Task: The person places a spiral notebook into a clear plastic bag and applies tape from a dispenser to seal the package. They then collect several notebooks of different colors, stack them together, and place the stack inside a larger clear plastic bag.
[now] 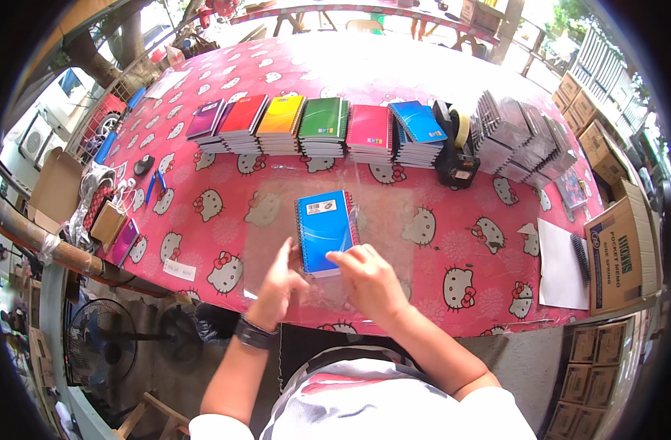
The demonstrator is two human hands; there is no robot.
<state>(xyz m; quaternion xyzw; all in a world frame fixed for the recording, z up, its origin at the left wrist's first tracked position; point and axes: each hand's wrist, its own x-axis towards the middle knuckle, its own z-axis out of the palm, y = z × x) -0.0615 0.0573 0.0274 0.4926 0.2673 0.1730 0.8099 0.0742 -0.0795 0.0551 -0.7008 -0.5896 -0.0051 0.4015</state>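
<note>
A blue spiral notebook (324, 229) lies in front of me on top of a small stack, with a pink edge showing at its right side. Clear plastic (265, 253) is spread under it on the table. My left hand (278, 286) is beside the stack's lower left corner, its fingers apart and holding nothing. Over the lower right part of the blue cover, my right hand (368, 279) has its fingers curled and pressed together, with the tips at the cover. Whatever these fingers may pinch is hidden.
Behind stand stacks of purple, red, yellow, green, pink and blue notebooks (323, 121). A black tape dispenser (458, 158) and plastic-wrapped notebooks (522, 139) are at the right. Cardboard boxes (623, 253) flank the table's right edge; blue pens (156, 183) lie left.
</note>
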